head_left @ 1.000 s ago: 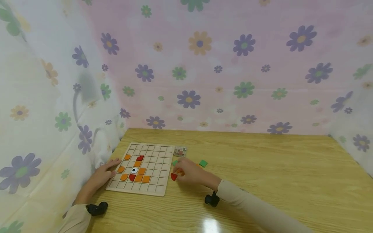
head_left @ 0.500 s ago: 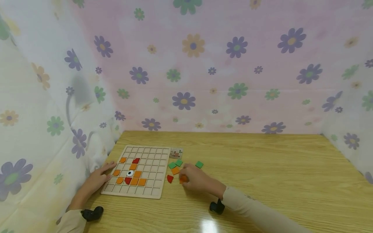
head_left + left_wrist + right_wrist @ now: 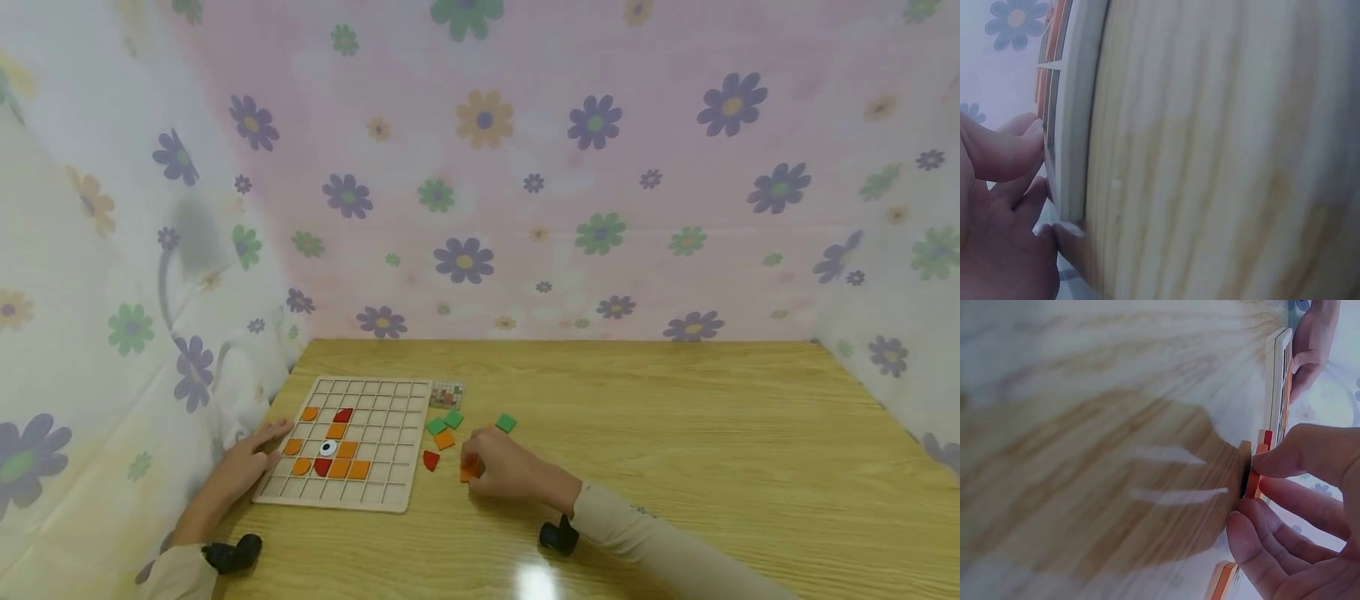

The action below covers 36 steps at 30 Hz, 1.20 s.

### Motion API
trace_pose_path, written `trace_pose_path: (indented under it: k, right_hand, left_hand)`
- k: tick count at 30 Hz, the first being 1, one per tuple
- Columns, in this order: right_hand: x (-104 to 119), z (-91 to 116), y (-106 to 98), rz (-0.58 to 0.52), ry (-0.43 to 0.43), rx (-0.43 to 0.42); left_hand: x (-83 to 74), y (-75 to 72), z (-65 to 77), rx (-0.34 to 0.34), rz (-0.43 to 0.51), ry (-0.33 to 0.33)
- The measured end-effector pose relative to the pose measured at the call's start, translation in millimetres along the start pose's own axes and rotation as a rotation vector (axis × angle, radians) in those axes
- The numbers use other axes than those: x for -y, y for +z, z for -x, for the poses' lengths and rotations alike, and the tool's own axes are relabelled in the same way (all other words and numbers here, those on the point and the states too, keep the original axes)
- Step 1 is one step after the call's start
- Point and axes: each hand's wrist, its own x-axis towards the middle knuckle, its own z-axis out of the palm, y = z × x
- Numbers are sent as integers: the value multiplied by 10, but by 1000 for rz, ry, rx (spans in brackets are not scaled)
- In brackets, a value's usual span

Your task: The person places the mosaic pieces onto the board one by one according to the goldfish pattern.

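Note:
A wooden grid board lies at the left of the table, holding orange squares, orange rounded tiles, two red tiles and a round eye tile. My left hand rests against its left edge, thumb touching the rim in the left wrist view. Right of the board, my right hand pinches an orange tile between thumb and fingers, low at the table; the fingers partly cover it. Around that hand lie a red quarter-round tile, an orange square and green tiles.
A small pattern card lies at the board's top right corner. Another green tile sits beyond the right hand. Flowered cloth hangs behind the wooden table and along its sides.
The right hand has drawn back from the red quarter-round tile, which now lies on the table, and has moved to the orange tile. The left hand stays at the board.

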Motion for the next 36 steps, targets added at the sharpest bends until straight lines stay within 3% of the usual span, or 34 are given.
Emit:
trace_pose_path:
  k: [8, 12, 18, 30, 36]
  right_hand:
    - [56, -47, -5, -24, -14, 10]
    - [129, -127, -17, -41, -32, 8]
    - [191, -294, 50, -84, -63, -26]
    - [397, -667, 212, -177, -55, -39]
    - [488, -890, 302, -165, -61, -50]
  left_hand:
    - [-1, -3, -2, -8, -30, 3]
    - [5, -6, -10, -19, -1, 7]
    - [-7, -14, -3, 1, 58, 11]
    - [6, 7, 21, 3, 60, -9]
    - [-6, -6, 7, 0, 53, 0]
